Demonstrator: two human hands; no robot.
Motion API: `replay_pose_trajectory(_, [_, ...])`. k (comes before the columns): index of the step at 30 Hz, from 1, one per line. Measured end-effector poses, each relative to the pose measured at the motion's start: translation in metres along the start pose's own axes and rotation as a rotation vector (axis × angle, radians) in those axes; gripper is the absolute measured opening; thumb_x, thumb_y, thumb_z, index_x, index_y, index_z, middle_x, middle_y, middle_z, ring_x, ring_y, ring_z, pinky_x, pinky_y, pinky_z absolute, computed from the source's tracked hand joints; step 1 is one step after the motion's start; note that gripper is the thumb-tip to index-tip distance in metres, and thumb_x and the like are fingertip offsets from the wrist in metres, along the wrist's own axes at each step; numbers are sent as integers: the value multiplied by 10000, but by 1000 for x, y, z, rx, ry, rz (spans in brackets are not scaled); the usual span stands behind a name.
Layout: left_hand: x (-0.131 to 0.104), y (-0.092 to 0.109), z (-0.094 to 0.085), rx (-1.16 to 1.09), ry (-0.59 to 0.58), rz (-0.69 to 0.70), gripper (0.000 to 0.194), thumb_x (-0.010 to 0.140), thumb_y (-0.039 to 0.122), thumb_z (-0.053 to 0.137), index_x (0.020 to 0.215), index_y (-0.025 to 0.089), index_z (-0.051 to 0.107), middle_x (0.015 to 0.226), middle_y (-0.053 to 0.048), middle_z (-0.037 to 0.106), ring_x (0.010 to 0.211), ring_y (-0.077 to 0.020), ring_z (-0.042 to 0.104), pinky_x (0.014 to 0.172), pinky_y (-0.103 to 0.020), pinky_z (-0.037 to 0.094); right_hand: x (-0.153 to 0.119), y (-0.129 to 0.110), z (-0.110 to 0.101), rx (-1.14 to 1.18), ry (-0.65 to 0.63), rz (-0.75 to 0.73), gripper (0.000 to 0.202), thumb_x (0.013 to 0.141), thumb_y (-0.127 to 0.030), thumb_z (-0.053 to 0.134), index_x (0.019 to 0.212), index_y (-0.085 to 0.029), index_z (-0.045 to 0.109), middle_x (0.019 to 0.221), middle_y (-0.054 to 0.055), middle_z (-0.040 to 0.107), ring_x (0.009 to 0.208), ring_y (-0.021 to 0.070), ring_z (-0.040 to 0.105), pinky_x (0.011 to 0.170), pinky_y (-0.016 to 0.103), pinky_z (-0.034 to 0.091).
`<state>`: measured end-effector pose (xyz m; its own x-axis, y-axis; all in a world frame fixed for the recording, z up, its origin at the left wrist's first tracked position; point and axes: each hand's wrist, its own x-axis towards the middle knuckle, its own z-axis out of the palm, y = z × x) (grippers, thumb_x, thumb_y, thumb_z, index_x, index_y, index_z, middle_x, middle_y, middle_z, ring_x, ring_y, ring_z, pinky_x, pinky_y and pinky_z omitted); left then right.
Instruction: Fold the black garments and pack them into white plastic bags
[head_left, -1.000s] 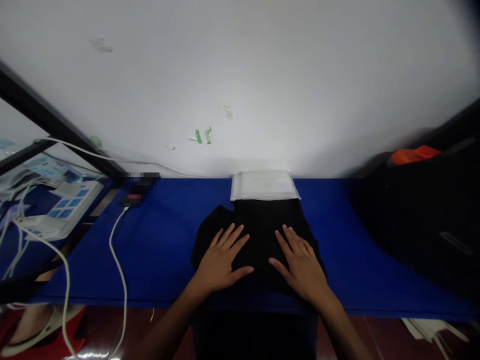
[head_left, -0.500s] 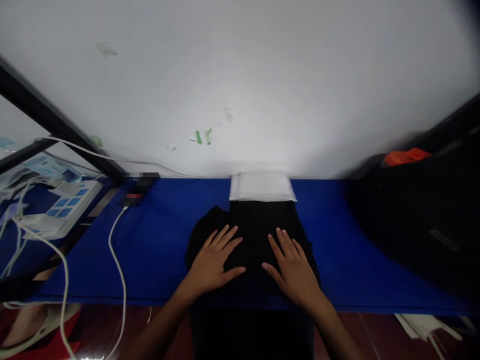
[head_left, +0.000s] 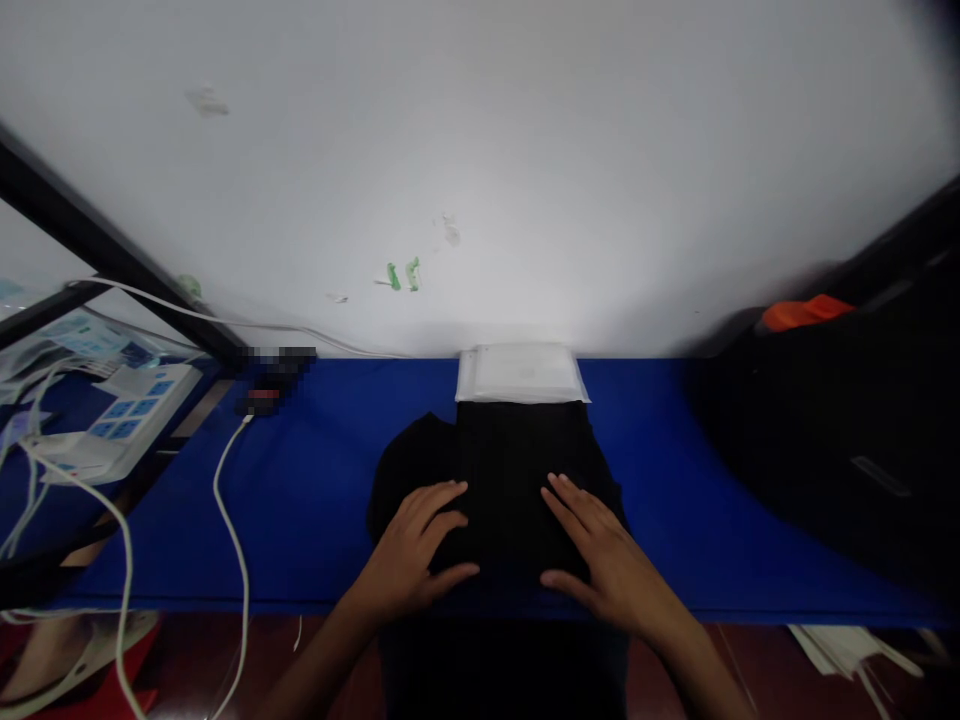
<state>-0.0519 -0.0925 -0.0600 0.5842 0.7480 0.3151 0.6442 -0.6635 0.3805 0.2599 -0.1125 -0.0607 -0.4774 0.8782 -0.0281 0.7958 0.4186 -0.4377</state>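
Black cloth (head_left: 517,470) lies under two spread hands (head_left: 416,545), each grip open

Left hand (head_left: 409,550) and right hand (head_left: 607,555) rest on black folded cloth (head_left: 502,470); white packets (head_left: 525,373) lie just beyond its far edge.

The left grip (head_left: 411,545) and right grip (head_left: 600,550) are bare hands with slim fingers. Both forearms (head_left: 330,640) are uncovered. Nearly black clothing (head_left: 502,670) shows at the bottom centre of the frame, its details lost in shadow.
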Motion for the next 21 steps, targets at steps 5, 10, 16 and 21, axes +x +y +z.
replay_pose_trajectory(5, [-27, -1, -17, -72, -121, -5, 243, 844, 317, 722, 1011, 196, 594, 1422, -147, 509, 1313, -323, 465, 1038, -521, 457, -23, 5, -7, 24, -93, 12, 940, 809, -387, 717, 1570, -312, 170, 1647, 34, 154, 1502, 284, 173, 1200, 529, 260])
replay_pose_trajectory(10, [-36, -1, -23, -18, -127, -36, 123, 887, 137, 563, 990, 199, 592, 1445, -123, 492, 1348, -300, 442, 1076, -528, 426, -43, 15, -12, 80, -83, 14, 787, 805, -123, 563, 1524, -335, 324, 1633, -12, 205, 1491, 254, 224, 1198, 521, 277])
replay_pose_trajectory(16, [-39, 0, -25, 2, -122, -39, 89, 904, 129, 532, 920, 190, 595, 1411, -115, 531, 1321, -286, 477, 1068, -495, 450, -51, 27, -18, 133, -74, 29, 540, 846, -105, 524, 1342, -310, 587, 1586, -11, 333, 1458, 260, 314, 1175, 526, 329])
replay_pose_trajectory(21, [-44, -5, -30, -1, -206, -51, 102, 902, 189, 595, 1001, 210, 607, 1459, -105, 483, 1354, -308, 427, 1071, -534, 439, -51, 32, -18, 178, -61, 11, 409, 919, -185, 533, 1301, -305, 620, 1564, 16, 380, 1442, 277, 347, 1157, 561, 341])
